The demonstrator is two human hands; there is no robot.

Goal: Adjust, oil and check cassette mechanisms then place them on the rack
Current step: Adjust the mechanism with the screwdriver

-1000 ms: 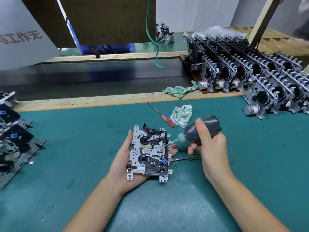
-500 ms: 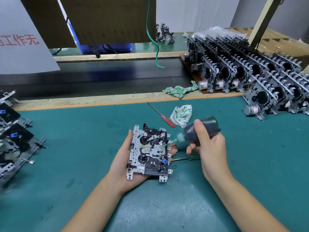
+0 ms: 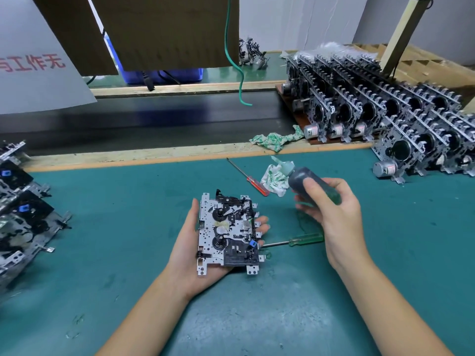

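The green surface [image 3: 102, 253] fills the near view, edged at the back by a wooden strip and a dark conveyor [image 3: 154, 124]. At the far right stands the rack [image 3: 385, 109], packed with rows of upright mechanisms, their small silver motors facing out. More mechanisms lie in a pile [image 3: 18, 214] at the left edge. A grey sign [image 3: 33, 68] with red characters hangs at the upper left, beside brown cardboard [image 3: 167, 29], and a green cable [image 3: 240, 73] dangles in front of it.

The left hand [image 3: 190, 253] lies palm up just above the surface, its fingers loosely cupped under the mechanism [image 3: 227, 233], which lies flat across the palm with its gears and black parts facing up. The right hand [image 3: 334, 214] is to the right of it, its grip closed around the dark oil bottle [image 3: 305, 181], thumb on top; the pale green nozzle points up and left, well apart from the mechanism.

A green screwdriver [image 3: 295, 240] lies on the surface between the 2 hands, tip toward the mechanism. A red screwdriver [image 3: 250, 179] lies farther back, just beside a crumpled rag [image 3: 273, 178]. A second rag [image 3: 275, 140] sits on the wooden strip near the rack.
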